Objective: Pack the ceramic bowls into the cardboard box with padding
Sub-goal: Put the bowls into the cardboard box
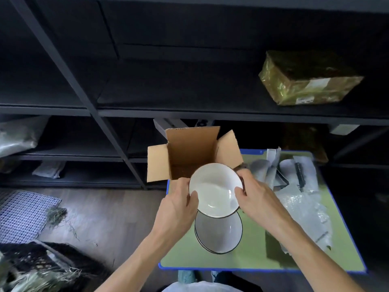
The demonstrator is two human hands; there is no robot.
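Observation:
A white ceramic bowl [214, 189] with a dark rim is held above the green table [248, 256], just in front of the open cardboard box [189, 152]. My left hand [179, 205] grips its left rim and my right hand [254, 197] grips its right rim. Below it, a stack of similar white bowls [219, 232] sits on the table. The box stands at the table's far left corner with its flaps up; its inside is partly hidden by the held bowl.
Bubble wrap and grey padding [299, 192] lie over the right side of the table. Dark metal shelving [126, 102] stands behind, with a yellow-wrapped parcel [307, 81] on it. On the floor at left are a mesh mat [23, 216] and straw.

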